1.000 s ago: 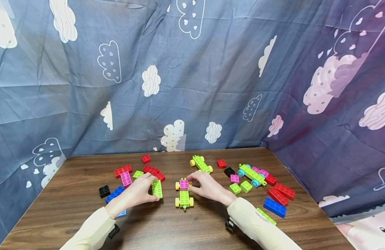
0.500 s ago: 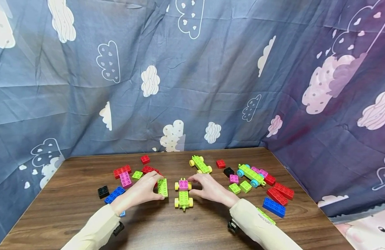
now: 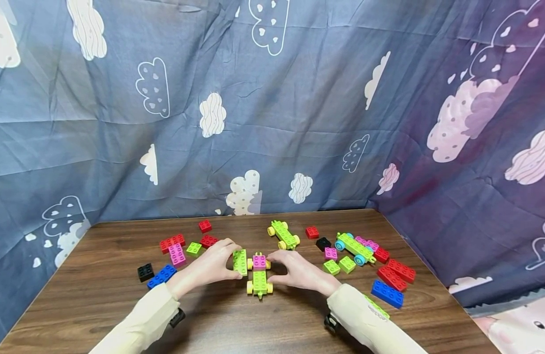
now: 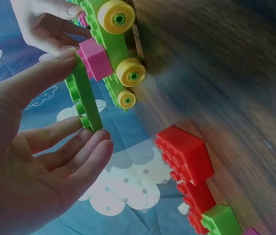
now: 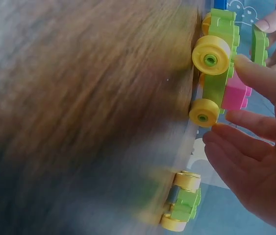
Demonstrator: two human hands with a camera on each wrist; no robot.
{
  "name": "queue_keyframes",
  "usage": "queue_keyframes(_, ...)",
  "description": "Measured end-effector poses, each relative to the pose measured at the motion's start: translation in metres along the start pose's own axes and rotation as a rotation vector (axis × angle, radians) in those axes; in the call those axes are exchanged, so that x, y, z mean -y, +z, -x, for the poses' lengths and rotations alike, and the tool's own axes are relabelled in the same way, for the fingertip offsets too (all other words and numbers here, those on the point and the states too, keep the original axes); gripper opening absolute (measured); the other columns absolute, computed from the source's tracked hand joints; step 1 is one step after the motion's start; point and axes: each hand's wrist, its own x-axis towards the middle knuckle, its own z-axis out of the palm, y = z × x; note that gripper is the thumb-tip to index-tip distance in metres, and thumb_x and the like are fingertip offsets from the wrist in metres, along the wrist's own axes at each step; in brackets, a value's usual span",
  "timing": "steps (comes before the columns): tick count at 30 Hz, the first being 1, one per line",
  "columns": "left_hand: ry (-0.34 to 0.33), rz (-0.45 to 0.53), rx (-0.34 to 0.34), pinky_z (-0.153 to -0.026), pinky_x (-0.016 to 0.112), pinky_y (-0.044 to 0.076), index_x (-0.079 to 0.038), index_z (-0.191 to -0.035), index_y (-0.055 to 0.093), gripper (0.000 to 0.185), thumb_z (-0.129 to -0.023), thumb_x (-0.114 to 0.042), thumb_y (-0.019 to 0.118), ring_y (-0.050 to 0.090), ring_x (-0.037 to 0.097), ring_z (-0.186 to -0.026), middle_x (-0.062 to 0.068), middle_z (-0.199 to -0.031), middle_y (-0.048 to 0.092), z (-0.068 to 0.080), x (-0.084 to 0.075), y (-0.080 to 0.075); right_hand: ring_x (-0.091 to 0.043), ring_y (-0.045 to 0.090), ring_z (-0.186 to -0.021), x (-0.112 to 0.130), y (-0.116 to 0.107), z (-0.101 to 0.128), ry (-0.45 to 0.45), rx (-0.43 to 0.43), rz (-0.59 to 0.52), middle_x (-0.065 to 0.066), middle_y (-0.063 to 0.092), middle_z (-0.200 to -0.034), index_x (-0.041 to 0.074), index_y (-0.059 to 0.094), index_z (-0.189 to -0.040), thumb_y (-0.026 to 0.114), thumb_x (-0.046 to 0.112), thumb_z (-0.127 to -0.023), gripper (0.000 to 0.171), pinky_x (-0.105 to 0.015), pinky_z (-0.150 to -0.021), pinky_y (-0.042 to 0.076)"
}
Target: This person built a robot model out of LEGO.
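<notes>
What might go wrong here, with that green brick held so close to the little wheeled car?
The wheeled car stands on yellow wheels, so a push from the green brick might roll it away; the right hand only touches its side. The left hand pinches the brick by its ends, so it may slip. The left sleeve could also sweep the blue brick aside.

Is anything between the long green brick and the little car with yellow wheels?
Nothing visible. The left hand pinches the long green plastic brick right beside the green car with yellow wheels, which the right hand touches.
</notes>
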Motion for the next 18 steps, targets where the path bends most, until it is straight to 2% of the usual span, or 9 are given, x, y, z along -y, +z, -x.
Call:
queue_keyframes(2,0.009,0.004,0.003,-0.092,0.043,0.052,0.002,-0.116,0.066,0.058,-0.072,-0.029,0.087,0.063,0.026,-0.101,0.012,-0.108,0.065,-0.003,-0.002,0.0,-0.023,0.062,-0.121,0.0,0.0,0.001,0.022,0.015,-0.003,-0.01,0.066,-0.128,0.003,0.064,-0.127,0.075,0.037,-0.087,0.053,-0.04,-0.105,0.048)
queue_keyframes(9,-0.041,0.072,0.065,-0.097,0.045,0.052,0.001,-0.12,0.065,0.058,-0.075,-0.029,0.086,0.062,0.027,-0.107,0.013,-0.114,0.065,-0.01,-0.009,0.001,-0.027,0.056,-0.129,-0.001,0.0,0.003,0.094,0.072,-0.03,-0.012,0.061,-0.138,0.004,0.061,-0.133,0.073,0.046,-0.087,0.063,-0.047,-0.109,0.044)
queue_keyframes(18,-0.007,0.084,0.071,-0.096,0.045,0.051,0.0,-0.12,0.066,0.056,-0.076,-0.029,0.085,0.062,0.027,-0.108,0.012,-0.115,0.064,-0.019,-0.013,0.004,-0.026,0.055,-0.13,-0.001,0.0,0.003,0.098,0.103,-0.024,-0.011,0.059,-0.14,0.004,0.06,-0.134,0.075,0.046,-0.085,0.066,-0.046,-0.11,0.044)
